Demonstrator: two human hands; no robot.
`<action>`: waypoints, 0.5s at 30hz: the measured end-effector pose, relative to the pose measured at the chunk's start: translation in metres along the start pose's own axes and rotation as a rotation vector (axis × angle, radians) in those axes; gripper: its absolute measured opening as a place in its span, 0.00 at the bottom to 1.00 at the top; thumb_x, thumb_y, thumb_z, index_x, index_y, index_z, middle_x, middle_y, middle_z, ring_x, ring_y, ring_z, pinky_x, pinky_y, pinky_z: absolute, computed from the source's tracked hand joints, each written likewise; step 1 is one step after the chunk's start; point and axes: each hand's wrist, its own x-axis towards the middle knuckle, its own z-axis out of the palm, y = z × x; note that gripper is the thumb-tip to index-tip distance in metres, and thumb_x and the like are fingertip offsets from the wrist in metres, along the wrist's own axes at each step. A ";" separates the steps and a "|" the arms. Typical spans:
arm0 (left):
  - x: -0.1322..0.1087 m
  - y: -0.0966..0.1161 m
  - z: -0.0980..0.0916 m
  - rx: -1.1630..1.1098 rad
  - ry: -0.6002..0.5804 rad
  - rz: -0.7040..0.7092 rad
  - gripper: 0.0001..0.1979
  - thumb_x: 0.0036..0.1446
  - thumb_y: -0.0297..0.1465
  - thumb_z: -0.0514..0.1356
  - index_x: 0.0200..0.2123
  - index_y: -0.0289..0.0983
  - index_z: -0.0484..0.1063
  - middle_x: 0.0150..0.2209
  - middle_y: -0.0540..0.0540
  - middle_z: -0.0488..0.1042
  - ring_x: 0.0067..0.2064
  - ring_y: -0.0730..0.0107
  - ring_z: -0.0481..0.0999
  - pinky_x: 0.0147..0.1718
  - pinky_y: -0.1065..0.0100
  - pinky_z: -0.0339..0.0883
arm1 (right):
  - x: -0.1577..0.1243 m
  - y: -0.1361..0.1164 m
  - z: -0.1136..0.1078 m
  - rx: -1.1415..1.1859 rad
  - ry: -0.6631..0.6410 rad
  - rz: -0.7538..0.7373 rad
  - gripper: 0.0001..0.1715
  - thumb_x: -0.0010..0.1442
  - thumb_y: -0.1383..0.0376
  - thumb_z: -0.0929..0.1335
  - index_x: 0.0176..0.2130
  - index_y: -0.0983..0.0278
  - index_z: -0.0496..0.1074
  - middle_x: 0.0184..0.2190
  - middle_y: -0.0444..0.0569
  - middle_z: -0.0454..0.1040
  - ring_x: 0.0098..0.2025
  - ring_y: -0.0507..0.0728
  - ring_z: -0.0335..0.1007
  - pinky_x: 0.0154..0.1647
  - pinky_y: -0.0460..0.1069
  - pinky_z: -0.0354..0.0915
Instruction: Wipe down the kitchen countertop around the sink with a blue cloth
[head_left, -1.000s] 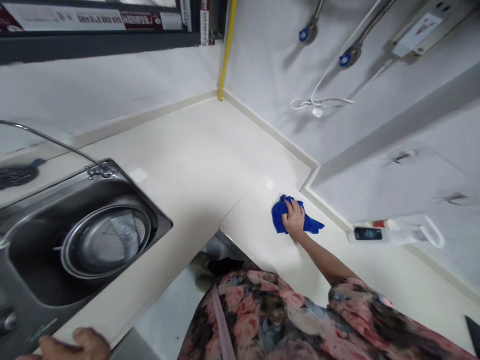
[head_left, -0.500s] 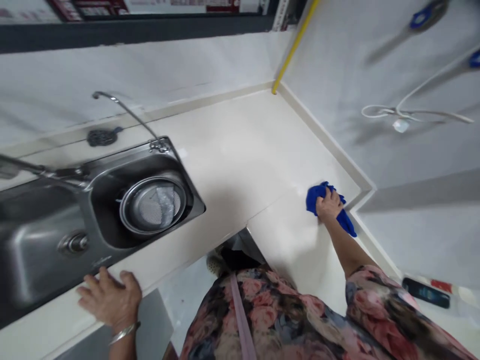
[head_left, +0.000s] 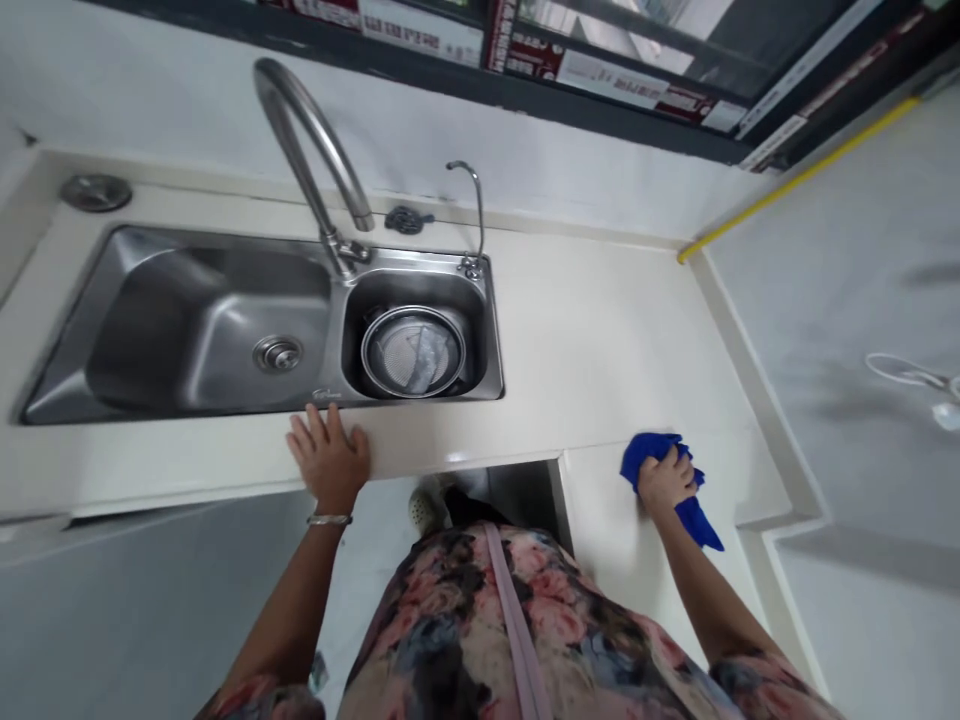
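Head view: right hand [head_left: 666, 480] presses blue cloth [head_left: 699, 522] on counter [head_left: 600, 350]

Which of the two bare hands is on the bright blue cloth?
The right hand, gripping the crumpled blue cloth on the cream countertop. The left hand, with a silver bracelet at its wrist, rests before the stainless-steel double sink.
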 end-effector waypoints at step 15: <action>-0.162 -0.045 -0.003 -0.561 -0.025 -0.151 0.21 0.64 0.23 0.52 0.52 0.40 0.80 0.68 0.40 0.72 0.74 0.62 0.63 0.75 0.49 0.56 | -0.176 -0.251 -0.037 0.344 -0.196 -1.145 0.47 0.61 0.61 0.61 0.77 0.63 0.54 0.72 0.69 0.61 0.73 0.82 0.55 0.67 0.79 0.51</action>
